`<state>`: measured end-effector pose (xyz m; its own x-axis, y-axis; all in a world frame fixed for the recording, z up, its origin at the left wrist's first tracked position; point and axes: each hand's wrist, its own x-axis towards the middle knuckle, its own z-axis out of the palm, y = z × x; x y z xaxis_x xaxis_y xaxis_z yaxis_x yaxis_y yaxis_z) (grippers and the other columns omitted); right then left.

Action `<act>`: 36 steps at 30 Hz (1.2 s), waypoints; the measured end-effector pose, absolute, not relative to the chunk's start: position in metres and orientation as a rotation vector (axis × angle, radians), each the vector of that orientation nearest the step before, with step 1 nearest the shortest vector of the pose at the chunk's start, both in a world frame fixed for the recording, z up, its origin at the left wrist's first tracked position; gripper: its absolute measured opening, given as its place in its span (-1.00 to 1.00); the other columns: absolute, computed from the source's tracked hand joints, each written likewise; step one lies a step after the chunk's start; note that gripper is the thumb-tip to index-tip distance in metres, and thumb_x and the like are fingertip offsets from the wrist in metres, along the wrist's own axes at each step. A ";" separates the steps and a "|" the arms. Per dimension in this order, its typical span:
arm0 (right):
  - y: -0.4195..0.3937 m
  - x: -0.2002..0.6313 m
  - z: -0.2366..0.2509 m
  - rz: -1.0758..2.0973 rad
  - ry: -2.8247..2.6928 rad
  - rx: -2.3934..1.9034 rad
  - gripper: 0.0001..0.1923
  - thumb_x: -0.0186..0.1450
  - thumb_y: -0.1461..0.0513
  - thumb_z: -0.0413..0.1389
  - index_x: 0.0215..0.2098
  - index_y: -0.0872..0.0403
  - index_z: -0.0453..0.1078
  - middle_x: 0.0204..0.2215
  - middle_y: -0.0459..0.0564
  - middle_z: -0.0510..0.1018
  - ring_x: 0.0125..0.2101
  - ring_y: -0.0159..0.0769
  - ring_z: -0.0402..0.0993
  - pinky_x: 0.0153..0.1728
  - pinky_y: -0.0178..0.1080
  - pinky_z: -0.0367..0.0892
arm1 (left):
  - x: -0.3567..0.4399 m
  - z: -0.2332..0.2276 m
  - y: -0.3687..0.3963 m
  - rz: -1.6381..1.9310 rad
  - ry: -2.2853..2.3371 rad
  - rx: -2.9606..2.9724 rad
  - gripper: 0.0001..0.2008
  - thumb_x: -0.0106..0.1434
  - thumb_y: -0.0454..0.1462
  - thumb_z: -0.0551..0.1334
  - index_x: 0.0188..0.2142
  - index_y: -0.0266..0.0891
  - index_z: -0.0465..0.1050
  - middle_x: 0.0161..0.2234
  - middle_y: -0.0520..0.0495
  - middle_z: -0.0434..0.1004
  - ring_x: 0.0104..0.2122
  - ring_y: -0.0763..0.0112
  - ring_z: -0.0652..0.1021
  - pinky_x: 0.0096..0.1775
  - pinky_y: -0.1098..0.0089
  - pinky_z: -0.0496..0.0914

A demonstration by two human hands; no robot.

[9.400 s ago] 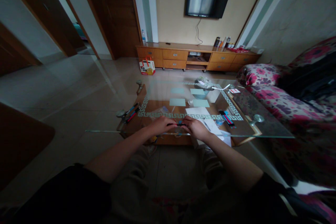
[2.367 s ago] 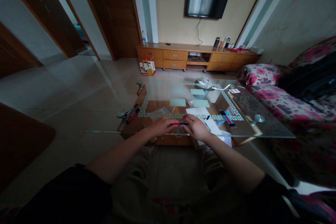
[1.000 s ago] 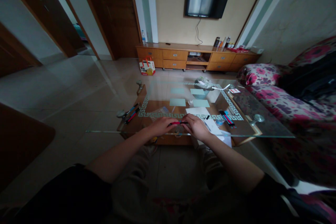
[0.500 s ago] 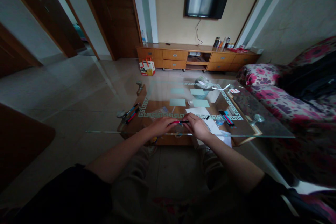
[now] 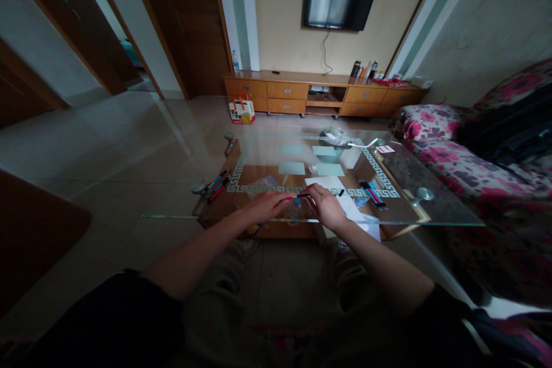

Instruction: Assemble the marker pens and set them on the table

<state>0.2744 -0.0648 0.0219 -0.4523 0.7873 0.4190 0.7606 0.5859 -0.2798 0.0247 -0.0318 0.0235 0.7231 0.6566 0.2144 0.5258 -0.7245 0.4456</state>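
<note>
Glass coffee table [image 5: 431, 215] fills the middle of a dim living room. At its near edge a red pen [image 5: 296, 198] lies sideways between both hands – the long axis runs left to right. Left hand [image 5: 267, 206] pinches one end, right hand [image 5: 326, 207] the other, both equally close. Beyond the pen lies a black cap [image 5: 340, 192] on white paper [image 5: 328, 183]; further right, more pens [image 5: 373, 194].

Paper bag [image 5: 242, 110]: red and white print is seen, but no word can be read.
Card [image 5: 385, 149]: red marking, lettering too small to be read.
</note>
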 end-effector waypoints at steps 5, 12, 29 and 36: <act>-0.063 0.278 0.020 0.041 -2.222 -1.342 -0.79 0.43 0.24 0.01 0.00 -0.01 0.37 -0.12 0.07 0.48 -0.13 -0.17 0.44 -0.08 -0.14 0.34 | 0.025 0.024 -0.031 0.501 1.025 2.592 -0.62 0.46 -0.15 0.00 0.20 -0.03 0.35 -0.04 -0.06 0.60 -0.12 0.30 0.59 -0.11 0.36 0.43; -0.059 0.283 0.016 -0.015 -2.111 -1.394 -0.80 0.44 0.23 0.00 -0.02 -0.03 0.39 -0.13 0.06 0.48 -0.14 -0.16 0.45 -0.09 -0.12 0.37 | 0.024 0.024 -0.031 0.491 1.121 2.604 -0.61 0.45 -0.13 0.00 0.20 -0.01 0.35 -0.11 -0.05 0.62 -0.20 0.28 0.60 -0.17 0.37 0.41; -0.050 0.307 0.019 -0.045 -1.987 -1.561 -0.73 0.44 0.19 -0.03 -0.01 -0.01 0.46 -0.12 0.08 0.46 -0.21 -0.16 0.48 -0.16 -0.16 0.40 | 0.021 0.025 -0.031 0.450 1.230 2.614 -0.59 0.45 -0.11 -0.03 0.19 -0.03 0.38 -0.21 -0.08 0.63 -0.27 0.27 0.60 -0.24 0.38 0.39; -0.039 0.346 0.012 -0.001 -1.799 -1.592 -0.73 0.38 0.24 0.01 -0.02 0.06 0.46 -0.16 0.07 0.50 -0.29 -0.21 0.48 -0.20 -0.18 0.39 | 0.021 0.028 -0.034 0.420 1.239 2.606 -0.59 0.46 -0.11 -0.04 0.20 -0.02 0.36 -0.10 -0.08 0.61 -0.19 0.26 0.59 -0.18 0.36 0.40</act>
